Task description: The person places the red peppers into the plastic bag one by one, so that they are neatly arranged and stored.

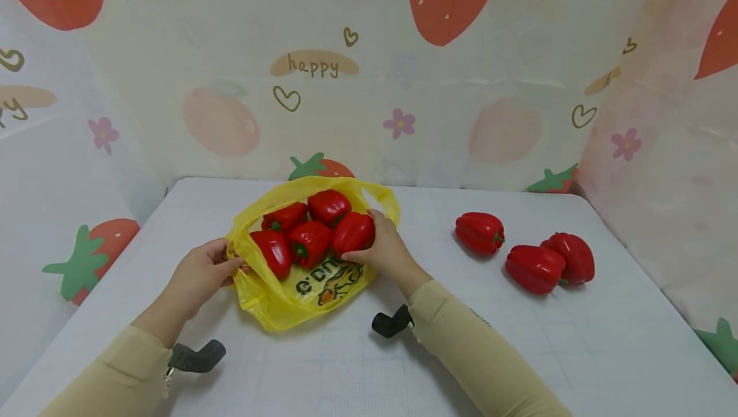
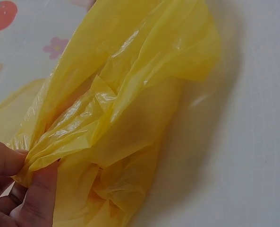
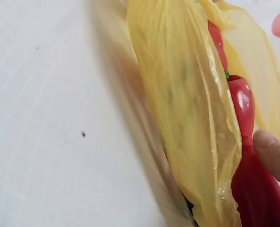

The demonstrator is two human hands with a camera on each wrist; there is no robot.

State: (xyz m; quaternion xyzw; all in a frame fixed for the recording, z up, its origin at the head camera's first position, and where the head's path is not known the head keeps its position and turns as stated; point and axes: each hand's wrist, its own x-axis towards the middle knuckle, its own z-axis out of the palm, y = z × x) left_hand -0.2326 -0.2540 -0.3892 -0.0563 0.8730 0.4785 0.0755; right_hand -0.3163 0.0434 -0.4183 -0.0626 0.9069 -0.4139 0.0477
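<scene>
Beige sleeves (image 1: 478, 353) extend across a white bench (image 1: 311, 375) to a yellow plastic bag

Close to the bench's near edge, a black, curved wrist-worn piece (image 1: 198, 357) sits by the left cuff, and a matching black piece (image 1: 392, 322) by the right. Beyond them, the thin, crinkled yellow plastic bag (image 1: 277, 311) lies left of centre, toward the bench's far edge, its mouth spread wide. Five glossy red bell peppers (image 1: 311, 243) are in it, above dark printed lettering. The left hand (image 1: 196, 279) pinches the bag's left rim, gathered plastic between thumb and fingers. The right hand (image 1: 389, 250) grips the rightmost pepper (image 1: 353, 234) in the bag, thumb on its near side.

Toward the bench's far right corner lie three more red peppers (image 1: 535, 269): two touching, the third just apart on their left. Behind the far edge stands a pale backdrop (image 1: 426, 90) printed with strawberries, hearts and "happy".
</scene>
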